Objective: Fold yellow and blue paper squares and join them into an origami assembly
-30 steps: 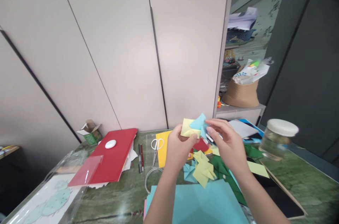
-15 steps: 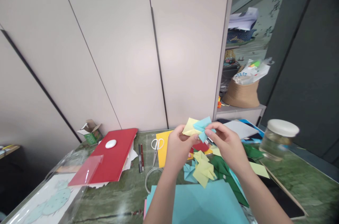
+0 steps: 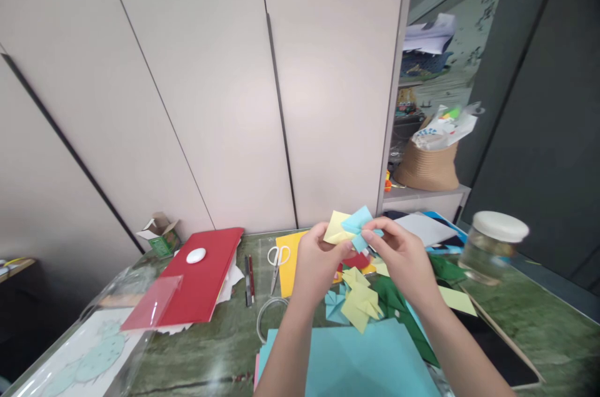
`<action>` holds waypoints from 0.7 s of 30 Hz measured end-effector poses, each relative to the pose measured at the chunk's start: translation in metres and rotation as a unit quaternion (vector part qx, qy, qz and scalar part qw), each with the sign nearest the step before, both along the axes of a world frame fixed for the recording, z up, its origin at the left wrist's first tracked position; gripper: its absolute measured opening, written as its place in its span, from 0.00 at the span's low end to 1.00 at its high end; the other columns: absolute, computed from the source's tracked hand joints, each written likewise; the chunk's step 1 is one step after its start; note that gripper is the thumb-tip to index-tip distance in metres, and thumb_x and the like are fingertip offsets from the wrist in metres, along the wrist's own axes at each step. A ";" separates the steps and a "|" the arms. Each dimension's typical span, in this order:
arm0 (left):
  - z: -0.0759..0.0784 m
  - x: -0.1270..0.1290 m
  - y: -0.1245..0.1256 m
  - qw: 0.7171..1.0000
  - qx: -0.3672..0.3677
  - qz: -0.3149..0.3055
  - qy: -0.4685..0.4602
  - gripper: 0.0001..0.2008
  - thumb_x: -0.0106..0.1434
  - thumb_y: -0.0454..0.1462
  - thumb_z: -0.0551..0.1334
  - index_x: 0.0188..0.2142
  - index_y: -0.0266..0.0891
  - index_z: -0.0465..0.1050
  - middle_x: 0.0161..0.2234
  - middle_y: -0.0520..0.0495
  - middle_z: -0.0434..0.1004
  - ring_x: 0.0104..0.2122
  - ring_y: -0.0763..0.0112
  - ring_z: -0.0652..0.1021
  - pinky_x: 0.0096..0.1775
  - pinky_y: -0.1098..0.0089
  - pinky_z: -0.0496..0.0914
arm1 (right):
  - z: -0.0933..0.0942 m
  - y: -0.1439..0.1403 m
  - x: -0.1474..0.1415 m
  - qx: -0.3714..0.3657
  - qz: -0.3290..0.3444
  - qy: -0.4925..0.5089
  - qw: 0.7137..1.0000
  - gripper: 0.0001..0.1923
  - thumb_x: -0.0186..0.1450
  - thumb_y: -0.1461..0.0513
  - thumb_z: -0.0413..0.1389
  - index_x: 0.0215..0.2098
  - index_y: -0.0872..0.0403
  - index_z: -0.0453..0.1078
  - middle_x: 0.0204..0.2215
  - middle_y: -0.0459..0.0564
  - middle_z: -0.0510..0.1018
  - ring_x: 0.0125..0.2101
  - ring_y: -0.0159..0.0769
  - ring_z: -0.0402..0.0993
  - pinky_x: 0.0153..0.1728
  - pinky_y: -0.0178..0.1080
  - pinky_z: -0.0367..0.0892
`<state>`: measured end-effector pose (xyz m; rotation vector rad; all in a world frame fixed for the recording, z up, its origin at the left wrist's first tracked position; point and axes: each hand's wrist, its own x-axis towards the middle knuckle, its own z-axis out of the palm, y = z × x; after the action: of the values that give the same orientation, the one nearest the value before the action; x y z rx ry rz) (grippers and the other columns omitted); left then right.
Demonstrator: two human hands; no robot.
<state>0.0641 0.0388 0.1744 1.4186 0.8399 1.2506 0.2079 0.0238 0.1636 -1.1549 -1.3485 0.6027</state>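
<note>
Since approx. 1 s ago the folded paper pieces [image 3: 352, 227] have been lowered slightly and drawn closer together, w/ the blue unit pushed further onto the yellow. They are held above the surface [image 3: 225, 347], raised toward the camera, prob. so the joint is seen clearly. The yellow unit is pinched by the left hand [image 3: 317, 262], the blue by the right hand [image 3: 404, 259]; both are closed on paper. More folded units [image 3: 360, 303] and a blue sheet [image 3: 370, 362] are kept directly below, scissors [image 3: 277, 262] just left.
</note>
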 end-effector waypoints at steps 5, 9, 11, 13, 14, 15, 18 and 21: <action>-0.001 -0.001 0.000 1.000 -0.010 0.009 0.026 0.10 0.53 0.34 0.61 0.36 0.35 0.70 0.29 0.45 0.78 0.29 0.63 0.79 0.18 0.79 0.65 | 0.000 0.000 -0.001 -0.002 -0.010 -0.009 1.000 0.10 0.59 0.54 0.54 0.30 0.52 0.65 0.21 0.43 0.67 0.20 0.30 0.61 0.22 0.33 0.56; -0.002 -0.002 0.001 0.999 -0.016 0.010 0.037 0.10 0.53 0.35 0.61 0.36 0.36 0.70 0.30 0.44 0.78 0.29 0.61 0.79 0.12 0.81 0.59 | 0.002 -0.002 -0.003 -0.009 -0.021 -0.010 1.000 0.10 0.58 0.54 0.55 0.29 0.52 0.65 0.19 0.42 0.66 0.19 0.29 0.59 0.21 0.32 0.55; -0.003 -0.001 0.002 1.000 -0.013 0.006 0.027 0.10 0.52 0.35 0.62 0.36 0.35 0.70 0.29 0.44 0.78 0.29 0.62 0.79 0.15 0.80 0.63 | 0.003 -0.003 -0.004 -0.017 -0.028 -0.011 0.999 0.10 0.56 0.54 0.56 0.28 0.52 0.64 0.16 0.40 0.63 0.17 0.28 0.57 0.19 0.31 0.53; -0.003 0.000 0.003 1.000 -0.003 -0.005 0.007 0.10 0.52 0.35 0.62 0.36 0.34 0.71 0.30 0.44 0.78 0.29 0.64 0.79 0.22 0.76 0.69 | 0.005 -0.003 -0.005 -0.023 -0.032 -0.011 0.999 0.11 0.55 0.54 0.57 0.27 0.52 0.64 0.15 0.39 0.61 0.16 0.27 0.55 0.18 0.31 0.52; -0.003 0.001 0.003 1.000 0.002 -0.011 -0.002 0.10 0.52 0.35 0.62 0.36 0.34 0.71 0.30 0.44 0.78 0.30 0.65 0.78 0.26 0.74 0.71 | 0.005 -0.003 -0.006 -0.024 -0.032 -0.008 0.999 0.11 0.55 0.54 0.57 0.27 0.52 0.64 0.15 0.39 0.61 0.16 0.27 0.55 0.17 0.31 0.52; -0.003 0.002 0.003 1.000 0.007 -0.016 -0.008 0.10 0.53 0.35 0.62 0.36 0.34 0.71 0.31 0.44 0.78 0.30 0.65 0.78 0.30 0.72 0.72 | 0.005 -0.003 -0.006 -0.026 -0.032 -0.005 0.999 0.11 0.55 0.54 0.57 0.27 0.52 0.64 0.15 0.39 0.62 0.17 0.27 0.56 0.18 0.31 0.52; -0.005 0.002 0.003 0.999 0.017 -0.028 -0.011 0.10 0.54 0.35 0.61 0.37 0.34 0.71 0.32 0.43 0.78 0.30 0.66 0.78 0.33 0.70 0.72 | 0.005 -0.002 -0.006 -0.027 -0.038 0.004 0.999 0.11 0.54 0.55 0.57 0.27 0.52 0.64 0.15 0.40 0.63 0.17 0.27 0.57 0.18 0.31 0.52; -0.006 0.001 0.003 0.999 0.019 -0.030 -0.007 0.10 0.55 0.35 0.60 0.37 0.34 0.71 0.32 0.43 0.78 0.31 0.65 0.78 0.32 0.70 0.71 | 0.005 -0.001 -0.006 -0.025 -0.042 0.007 0.999 0.10 0.54 0.55 0.58 0.26 0.52 0.64 0.15 0.39 0.62 0.16 0.26 0.54 0.17 0.30 0.51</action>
<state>0.0650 0.0417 0.1683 1.4533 0.7606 1.2354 0.2024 0.0223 0.1689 -1.2395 -1.2717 0.5861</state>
